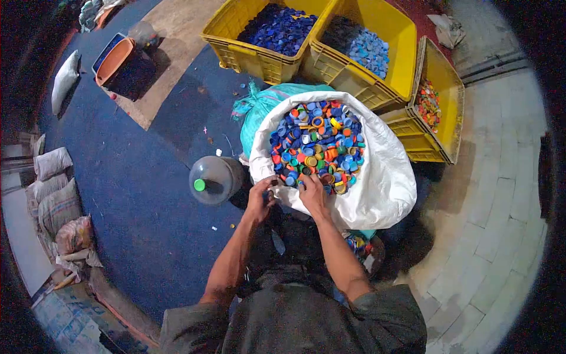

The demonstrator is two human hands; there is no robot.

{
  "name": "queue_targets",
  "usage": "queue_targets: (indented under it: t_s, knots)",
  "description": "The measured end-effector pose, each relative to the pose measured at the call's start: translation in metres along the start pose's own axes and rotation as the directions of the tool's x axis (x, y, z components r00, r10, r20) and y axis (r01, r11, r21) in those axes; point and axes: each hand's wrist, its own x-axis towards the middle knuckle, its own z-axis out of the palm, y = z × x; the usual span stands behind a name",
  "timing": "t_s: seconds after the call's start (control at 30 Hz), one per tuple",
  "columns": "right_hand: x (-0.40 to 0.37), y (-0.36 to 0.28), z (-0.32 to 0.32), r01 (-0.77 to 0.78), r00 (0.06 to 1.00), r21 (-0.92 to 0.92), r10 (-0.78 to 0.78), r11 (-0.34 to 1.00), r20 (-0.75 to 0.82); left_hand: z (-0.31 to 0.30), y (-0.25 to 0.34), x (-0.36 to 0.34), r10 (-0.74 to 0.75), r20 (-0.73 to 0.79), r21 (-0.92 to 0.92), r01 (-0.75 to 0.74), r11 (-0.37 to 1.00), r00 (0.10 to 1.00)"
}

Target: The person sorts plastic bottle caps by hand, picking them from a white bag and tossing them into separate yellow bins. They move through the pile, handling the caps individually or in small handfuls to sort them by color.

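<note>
An open white sack (386,171) stands in front of me, its rim rolled back around a heap of mixed coloured bottle caps (318,138). At the sack's near left rim, my left hand (260,199) has its fingers curled; what they hold, if anything, is too small to tell. My right hand (313,193) reaches over the near rim, fingertips at the caps along the front edge, fingers bent together. Whatever is between them is hidden. Left of the sack is a large clear bottle (221,177) with a green cap.
Yellow crates (283,68) behind the sack hold dark blue, light blue and orange caps. A teal sack (252,127) lies behind it. An orange tub (115,62) and a white bag (65,82) are far left; stacked sacks (59,203) line the left edge.
</note>
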Motion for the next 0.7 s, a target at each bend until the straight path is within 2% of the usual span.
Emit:
queue_targets:
  t_s: [0.03, 0.07, 0.13, 0.17, 0.3, 0.53, 0.7]
  knots:
    - [0.000, 0.004, 0.004, -0.021, 0.996, 0.057, 0.016, 0.998, 0.087, -0.012, -0.002, 0.001, -0.031, 0.032, -0.089, 0.034, 0.995, 0.999]
    - [0.004, 0.006, 0.007, 0.015, 0.988, 0.037, -0.020, 0.999, 0.154, -0.022, -0.004, 0.002, -0.058, 0.066, -0.176, 0.069, 0.982, 0.996]
    - [0.020, 0.001, 0.007, 0.094, 0.954, 0.003, -0.090, 0.996, 0.286, -0.025, 0.001, -0.003, -0.095, 0.059, -0.236, 0.106, 0.966, 0.994]
    - [0.025, 0.000, 0.004, 0.116, 0.906, -0.041, -0.089, 0.992, 0.414, -0.024, 0.003, -0.005, -0.111, 0.042, -0.270, 0.118, 0.956, 0.993]
    - [0.039, -0.015, 0.001, 0.225, 0.811, -0.217, -0.059, 0.950, 0.582, -0.031, 0.008, -0.009, -0.087, 0.089, -0.306, 0.110, 0.946, 0.992]
    - [0.051, -0.007, 0.010, 0.276, 0.745, -0.251, -0.042, 0.928, 0.666, -0.040, 0.012, -0.009, 0.033, 0.091, -0.253, -0.009, 0.967, 0.995]
    - [0.056, -0.012, 0.012, 0.285, 0.747, -0.282, -0.028, 0.916, 0.664, -0.041, 0.014, -0.002, -0.005, 0.060, -0.268, 0.021, 0.963, 0.998]
